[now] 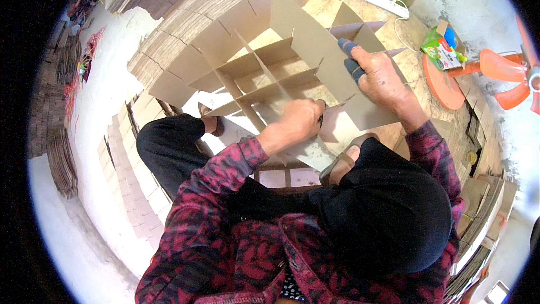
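Observation:
In front of me stands a partly interlocked grid of slotted cardboard divider strips [275, 52], with square openings between the crossed pieces. My right hand [378, 76] grips a long, wide cardboard strip [299, 29] that slants across the right side of the grid. Dark coverings wrap two of its fingers. My left hand [297, 121] is closed at the near edge of the grid, its fingers curled around a crossing strip; the fingertips are partly hidden.
Long stacks of slotted cardboard [179, 32] lie at the far left. A work table [413, 50] supports the grid. To the right are an orange fan [502, 71] and a green-white box [442, 49]; a white power strip [387, 4] lies at the back. My knees flank the near side.

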`<state>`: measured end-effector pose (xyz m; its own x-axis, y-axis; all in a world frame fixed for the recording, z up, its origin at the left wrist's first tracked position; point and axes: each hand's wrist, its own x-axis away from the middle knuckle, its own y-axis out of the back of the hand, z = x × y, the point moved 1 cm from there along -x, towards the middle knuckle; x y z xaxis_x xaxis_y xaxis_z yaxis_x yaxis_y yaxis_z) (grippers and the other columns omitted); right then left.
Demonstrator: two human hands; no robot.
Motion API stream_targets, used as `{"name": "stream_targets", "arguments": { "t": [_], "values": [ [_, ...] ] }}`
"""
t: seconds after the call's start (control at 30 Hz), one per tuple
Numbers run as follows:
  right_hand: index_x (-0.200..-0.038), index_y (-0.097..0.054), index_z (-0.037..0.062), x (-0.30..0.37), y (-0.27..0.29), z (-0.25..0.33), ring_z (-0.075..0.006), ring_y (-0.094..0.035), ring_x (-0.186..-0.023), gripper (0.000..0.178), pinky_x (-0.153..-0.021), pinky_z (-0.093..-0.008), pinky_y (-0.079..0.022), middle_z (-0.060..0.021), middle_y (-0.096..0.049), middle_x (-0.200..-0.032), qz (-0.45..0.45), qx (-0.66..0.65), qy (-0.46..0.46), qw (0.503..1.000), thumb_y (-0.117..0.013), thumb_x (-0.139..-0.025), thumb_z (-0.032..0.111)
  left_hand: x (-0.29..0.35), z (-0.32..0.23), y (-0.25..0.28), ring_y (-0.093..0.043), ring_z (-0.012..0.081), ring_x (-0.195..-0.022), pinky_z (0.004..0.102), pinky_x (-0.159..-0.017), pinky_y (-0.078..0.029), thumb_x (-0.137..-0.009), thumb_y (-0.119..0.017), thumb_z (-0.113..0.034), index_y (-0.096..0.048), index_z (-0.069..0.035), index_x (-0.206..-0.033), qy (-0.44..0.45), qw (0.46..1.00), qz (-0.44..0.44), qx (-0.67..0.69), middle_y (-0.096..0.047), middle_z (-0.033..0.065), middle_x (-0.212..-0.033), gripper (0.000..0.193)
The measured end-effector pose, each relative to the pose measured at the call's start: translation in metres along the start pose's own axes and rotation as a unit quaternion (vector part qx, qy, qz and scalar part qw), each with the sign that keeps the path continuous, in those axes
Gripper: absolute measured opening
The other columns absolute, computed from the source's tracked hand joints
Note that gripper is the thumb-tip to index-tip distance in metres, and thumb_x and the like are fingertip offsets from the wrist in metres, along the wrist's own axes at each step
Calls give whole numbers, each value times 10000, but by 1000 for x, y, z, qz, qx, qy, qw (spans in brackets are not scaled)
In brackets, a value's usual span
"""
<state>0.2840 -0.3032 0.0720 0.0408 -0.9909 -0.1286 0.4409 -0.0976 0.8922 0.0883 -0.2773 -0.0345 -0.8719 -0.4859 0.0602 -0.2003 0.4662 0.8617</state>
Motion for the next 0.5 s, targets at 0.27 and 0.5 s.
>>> {"name": "stream_targets", "arguments": {
  "t": [0.27,0.5],
  "values": [
    [-943,-565,61,22,-74,6,-377,-618,-927,243,-756,-470,-502,-179,-638,-943,107,102,-42,988,-625,-708,63,-4,-3,2,-644,362,-827,474,-710,-514,-685,-648,-173,-623,-61,-814,24,998,50,-19,-653,178,-836,173],
    [-1120,-584,20,177,-39,-23,-379,-521,-1119,522,-946,-450,-429,-210,-516,-1264,-221,114,-165,955,-717,-620,88,17,3,4,-644,377,-797,477,-690,-517,-660,-629,-84,-603,-35,-880,-9,997,22,-71,-640,194,-841,227]
  ]
}}
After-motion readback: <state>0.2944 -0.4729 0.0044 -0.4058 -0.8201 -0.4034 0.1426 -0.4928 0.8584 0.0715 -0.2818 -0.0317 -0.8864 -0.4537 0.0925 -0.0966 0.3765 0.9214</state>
